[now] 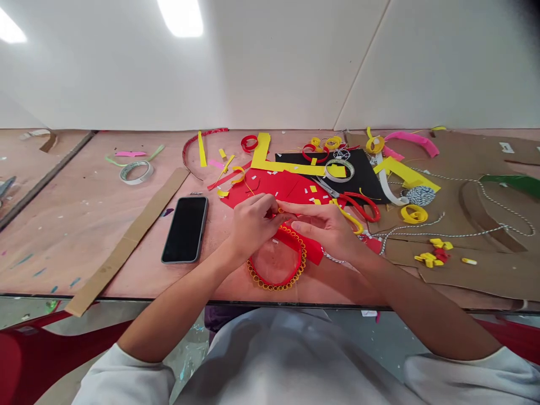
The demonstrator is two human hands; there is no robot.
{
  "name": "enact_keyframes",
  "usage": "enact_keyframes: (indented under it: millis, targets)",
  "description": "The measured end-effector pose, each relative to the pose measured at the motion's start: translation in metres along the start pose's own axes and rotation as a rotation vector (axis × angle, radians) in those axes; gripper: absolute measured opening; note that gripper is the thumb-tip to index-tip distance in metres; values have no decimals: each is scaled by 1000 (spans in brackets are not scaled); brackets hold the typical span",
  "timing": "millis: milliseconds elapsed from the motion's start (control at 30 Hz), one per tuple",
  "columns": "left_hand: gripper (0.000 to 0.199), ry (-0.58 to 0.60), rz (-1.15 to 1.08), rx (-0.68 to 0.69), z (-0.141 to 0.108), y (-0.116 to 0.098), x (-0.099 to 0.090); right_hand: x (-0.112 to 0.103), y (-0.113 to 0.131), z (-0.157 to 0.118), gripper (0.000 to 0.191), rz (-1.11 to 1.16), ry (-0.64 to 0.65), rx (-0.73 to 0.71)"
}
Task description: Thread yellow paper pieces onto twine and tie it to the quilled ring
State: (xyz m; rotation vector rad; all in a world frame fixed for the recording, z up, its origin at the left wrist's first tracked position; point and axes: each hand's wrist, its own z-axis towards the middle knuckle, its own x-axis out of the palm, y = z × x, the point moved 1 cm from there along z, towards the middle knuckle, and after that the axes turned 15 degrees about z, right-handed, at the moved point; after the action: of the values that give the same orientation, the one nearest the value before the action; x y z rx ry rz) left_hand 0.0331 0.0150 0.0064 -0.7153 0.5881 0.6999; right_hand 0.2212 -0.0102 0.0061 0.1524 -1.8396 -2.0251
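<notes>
Over the far edge of a red paper ring point(275, 285) lined outside with small yellow paper coils, my two hands meet. My left hand point(258, 224) is closed, its thumb and fingers pinching a small yellow paper coil point(280, 210). From the other side my right hand point(324, 226) grips at the same coil, its index finger stretched to it and its thumb just below. The hands partly hide the coil and the ring's far side. A red sheet point(270, 185) with white and yellow scraps lies beyond them.
Red-handled scissors point(363, 205) lie beyond my right hand, near a tape roll point(340, 171) on black paper point(360, 163). To the left are a phone point(184, 229) and a long cardboard strip point(130, 239). Striped string point(459, 233) crosses cardboard point(468, 264) at right.
</notes>
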Motion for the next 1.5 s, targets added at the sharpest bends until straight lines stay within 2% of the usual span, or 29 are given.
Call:
enact_keyframes:
  millis: [167,333,467,667,833,1000,1100,1233,1333,1500]
  targets:
    - [33,-30,80,104,-1,2,0,1,1,3,32,69,-30,9]
    - [29,-46,106,121,-2,5,2,1,2,4,28,42,-60,11]
    - [30,-62,127,148,-2,5,2,0,-2,6,26,103,-80,31]
    - [25,-94,176,242,-3,4,4,3,-7,9,25,160,-147,24]
    - [24,-74,243,325,-5,4,5,5,-7,9,18,132,-167,-7]
    - [29,-28,208,325,-3,5,6,1,-5,10,17,95,-221,-52]
    - [31,-45,180,291,-2,7,6,-1,-2,9,26,73,-246,-48]
    - [18,-52,100,279,0,7,5,-2,1,7,48,72,-209,-35]
    - [10,-33,43,338,1,5,3,-3,1,7,49,90,-168,-22]
    - [12,-7,36,366,1,4,3,-5,0,9,40,85,-145,-1]
